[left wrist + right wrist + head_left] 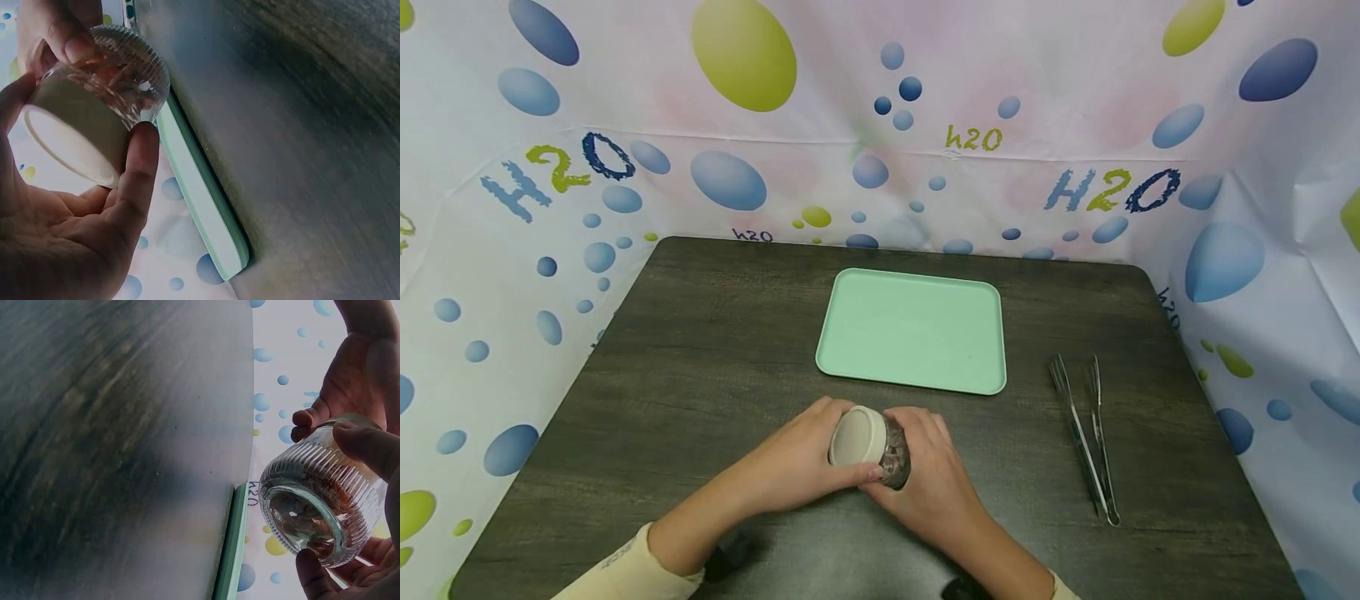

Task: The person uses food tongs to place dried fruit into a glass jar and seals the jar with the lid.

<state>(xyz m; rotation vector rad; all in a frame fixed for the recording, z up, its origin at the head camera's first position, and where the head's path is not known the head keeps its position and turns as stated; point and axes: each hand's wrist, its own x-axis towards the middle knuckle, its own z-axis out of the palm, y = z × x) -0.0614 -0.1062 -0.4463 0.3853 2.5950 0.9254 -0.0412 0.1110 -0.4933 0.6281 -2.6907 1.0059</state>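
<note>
A ribbed clear glass jar (312, 494) with a cream lid (856, 437) is held above the table between both hands, tilted sideways. Small brownish pieces show through its glass; their kind is unclear. My left hand (790, 462) grips the lid, thumb on one side and fingers on the other. My right hand (932, 483) holds the glass body. In the left wrist view the lid (75, 131) still sits against the jar (134, 75). Beyond the hands lies a mint green tray (917, 329), with nothing on it.
Metal tongs (1090, 442) lie on the right side of the dark wooden table (722, 333), their tips spread and pointing to the back. A white sheet (820, 83) printed with blue and green bubbles hangs behind and around the table.
</note>
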